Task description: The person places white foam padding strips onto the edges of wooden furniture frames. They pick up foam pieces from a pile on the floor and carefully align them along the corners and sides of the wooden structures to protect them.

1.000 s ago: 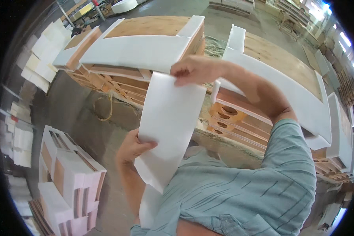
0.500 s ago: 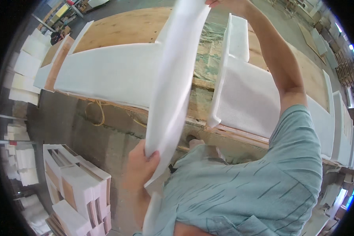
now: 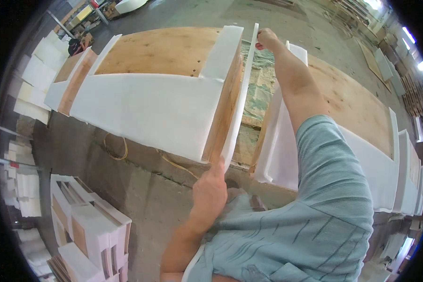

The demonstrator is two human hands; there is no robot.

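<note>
A long white foam strip (image 3: 242, 89) stands on edge against the right side of a plywood stack (image 3: 160, 51) that is wrapped in white foam sheet (image 3: 145, 113). My left hand (image 3: 210, 188) grips the strip's near end, just below the stack's front corner. Far out over the gap, my right hand (image 3: 267, 38) pinches the strip's far end. My right arm in a grey-green sleeve stretches across a second foam-edged plywood stack (image 3: 352, 108) on the right.
Green mesh (image 3: 261, 89) lies in the gap between the two stacks. Foam-wrapped boards (image 3: 89, 230) are piled at the lower left, more white foam pieces (image 3: 33, 80) along the left wall. Concrete floor (image 3: 141, 188) lies in front, with a yellow cord (image 3: 122, 150).
The foam strip swung from hanging in front of me to lying edge-on along the left stack's side. My right hand reached far forward; my left hand rose to the stack's corner.
</note>
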